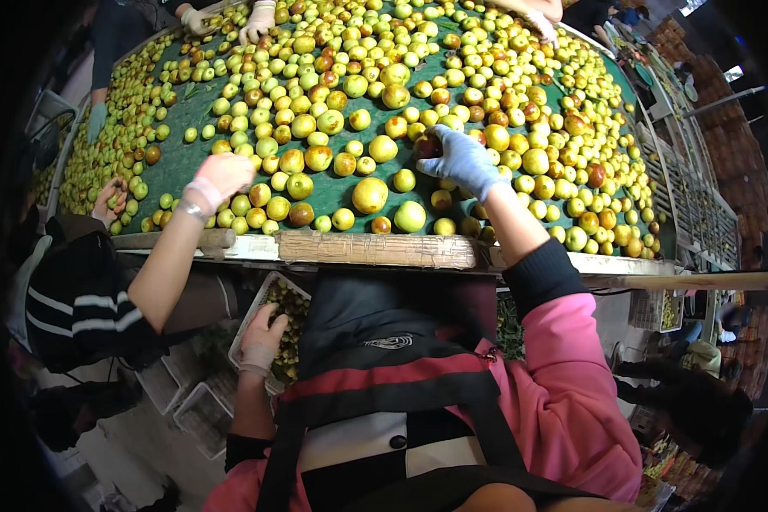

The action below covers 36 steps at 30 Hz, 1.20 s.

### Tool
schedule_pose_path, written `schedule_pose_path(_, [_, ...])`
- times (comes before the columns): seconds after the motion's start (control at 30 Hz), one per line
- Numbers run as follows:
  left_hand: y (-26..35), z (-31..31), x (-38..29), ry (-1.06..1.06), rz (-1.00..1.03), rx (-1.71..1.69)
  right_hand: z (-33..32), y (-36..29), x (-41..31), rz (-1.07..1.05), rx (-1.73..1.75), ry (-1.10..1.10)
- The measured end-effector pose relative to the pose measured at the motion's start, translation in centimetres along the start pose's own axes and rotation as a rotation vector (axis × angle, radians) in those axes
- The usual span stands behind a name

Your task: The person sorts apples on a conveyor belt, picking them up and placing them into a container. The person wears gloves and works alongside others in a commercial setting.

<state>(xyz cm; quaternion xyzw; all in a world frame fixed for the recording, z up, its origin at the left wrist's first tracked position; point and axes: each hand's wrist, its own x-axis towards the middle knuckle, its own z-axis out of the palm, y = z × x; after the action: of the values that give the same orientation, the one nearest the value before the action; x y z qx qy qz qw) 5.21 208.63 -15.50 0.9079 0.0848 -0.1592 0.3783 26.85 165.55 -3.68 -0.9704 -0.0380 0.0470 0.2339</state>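
Observation:
My right hand [461,163], in a pale blue glove, reaches over the sorting table with thumb and fingers around a dark brown-red jujube [427,146]. Many green, yellow and red-blotched jujubes [369,195] lie about it on the green table surface [393,176]. Below the table's near edge, my left hand [262,339], in a thin pale glove, is over a white plastic crate [235,349] of small, darker jujubes [289,320]. Its thumb and fingers are apart, and I see nothing held between them.
A wooden rail [377,249] with wrapped tape edges the table. At my left, a co-worker's hand [224,176] reaches over the fruit. Other people's gloved hands [258,22] are at the far side. White crates [205,416] stand on the floor at lower left.

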Motion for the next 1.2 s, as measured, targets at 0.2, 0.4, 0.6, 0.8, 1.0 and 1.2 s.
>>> schedule_pose_path(0.2, [1.7,1.3,0.6,-0.086,0.084,-0.073,1.8,0.3,-6.7,-0.014,1.281,0.041])
schedule_pose_path(0.4, [4.3,0.9,1.4,-0.156,0.224,-0.065,1.0,-1.7,-11.0,0.125,1.827,0.043])
schedule_pose_path(0.6, [5.1,2.2,2.2,-0.209,0.351,-0.166,2.6,-1.6,-12.2,0.207,1.756,0.152])
schedule_pose_path(0.8, [7.3,3.2,1.6,-0.735,-0.039,-1.334,6.5,-3.9,-13.9,0.042,1.278,0.123])
schedule_pose_path(1.0, [6.9,2.4,0.3,-0.819,-0.398,-1.736,9.8,-13.5,-16.3,-0.71,0.455,-0.056])
schedule_pose_path(1.2, [-8.5,-0.4,0.9,-0.349,-0.367,-1.262,10.3,-13.4,-15.8,-0.714,0.369,-0.325])
